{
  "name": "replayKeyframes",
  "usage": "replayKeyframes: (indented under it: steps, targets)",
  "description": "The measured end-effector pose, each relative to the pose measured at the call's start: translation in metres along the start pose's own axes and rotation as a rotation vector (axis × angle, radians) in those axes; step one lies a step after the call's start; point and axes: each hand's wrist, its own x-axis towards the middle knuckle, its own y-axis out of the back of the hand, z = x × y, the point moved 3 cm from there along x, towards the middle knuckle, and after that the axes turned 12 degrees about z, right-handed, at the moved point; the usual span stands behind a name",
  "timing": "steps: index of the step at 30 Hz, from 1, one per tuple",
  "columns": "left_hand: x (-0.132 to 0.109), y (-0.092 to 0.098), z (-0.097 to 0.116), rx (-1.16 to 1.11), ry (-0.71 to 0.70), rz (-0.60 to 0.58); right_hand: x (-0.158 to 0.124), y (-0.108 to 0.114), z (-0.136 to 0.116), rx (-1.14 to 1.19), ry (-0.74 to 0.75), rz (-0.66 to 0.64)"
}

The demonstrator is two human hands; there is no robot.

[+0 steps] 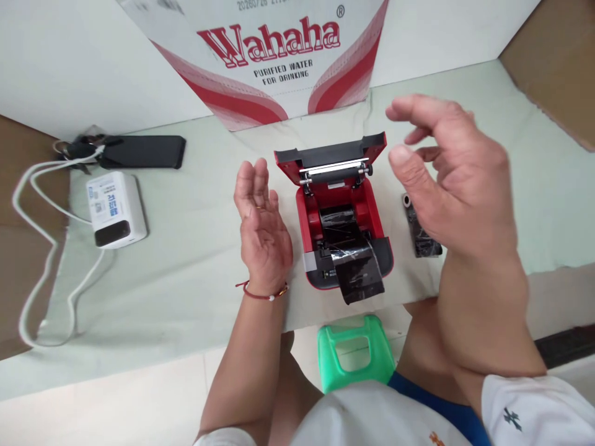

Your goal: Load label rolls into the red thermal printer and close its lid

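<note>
A small red printer (341,214) sits on the pale green cloth with its lid tipped back. A strip of black film (360,272) runs out of its front. My left hand (261,229) rests on its edge just left of the printer, fingers straight and together, holding nothing. My right hand (453,179) hovers above and to the right of the printer, fingers loosely spread and empty. Under that hand lies a small black roll (421,238) on the cloth.
A white power bank (116,209) with a white cable (37,248) lies at the left, a black phone (144,152) and keys behind it. A Wahaha water carton (274,56) stands at the back. A green plastic stool (356,353) is by my knees.
</note>
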Motion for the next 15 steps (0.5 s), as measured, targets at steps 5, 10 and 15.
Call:
replayKeyframes:
  steps: [5,10,15]
  targets:
    - [-0.005,-0.014,0.011,-0.079,0.033,-0.013,-0.001,-0.017,0.011,-0.034,0.001,-0.208]
    - [-0.002,-0.012,0.021,-0.125,-0.018,0.028,-0.001,0.008,0.006,0.099,-0.01,-0.232]
    - [-0.001,0.003,0.014,-0.032,-0.106,-0.077,-0.014,0.015,-0.002,-0.104,0.11,-0.587]
